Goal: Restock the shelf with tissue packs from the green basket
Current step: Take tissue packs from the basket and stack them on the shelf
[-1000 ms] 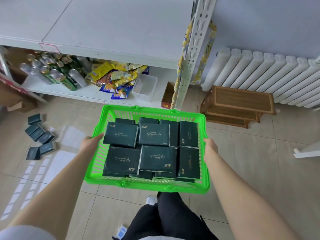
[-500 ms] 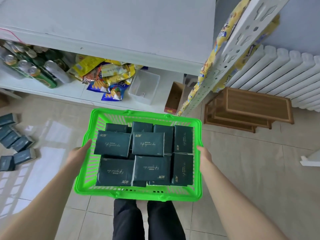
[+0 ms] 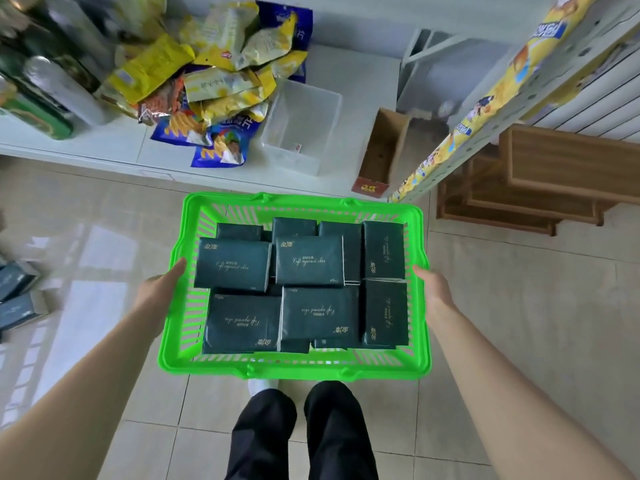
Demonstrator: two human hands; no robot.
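Observation:
I carry the green basket (image 3: 294, 367) in front of me above the tiled floor. It is full of several dark green tissue packs (image 3: 310, 259), lying flat in two layers. My left hand (image 3: 157, 291) grips the basket's left rim and my right hand (image 3: 431, 285) grips its right rim. The white bottom shelf (image 3: 349, 109) lies just beyond the basket's far edge.
On the shelf lie a heap of snack bags (image 3: 214, 84), cans and bottles (image 3: 52, 88) at the left and a clear plastic tub (image 3: 303, 128). A cardboard box (image 3: 381, 154), the shelf's slanted upright (image 3: 485, 112) and wooden stools (image 3: 540, 178) are to the right. More tissue packs (image 3: 15, 296) lie on the floor, left.
I have stepped closer to the shelf with the basket. The upper shelf board has left the view and the bottom shelf now fills the top of the frame.

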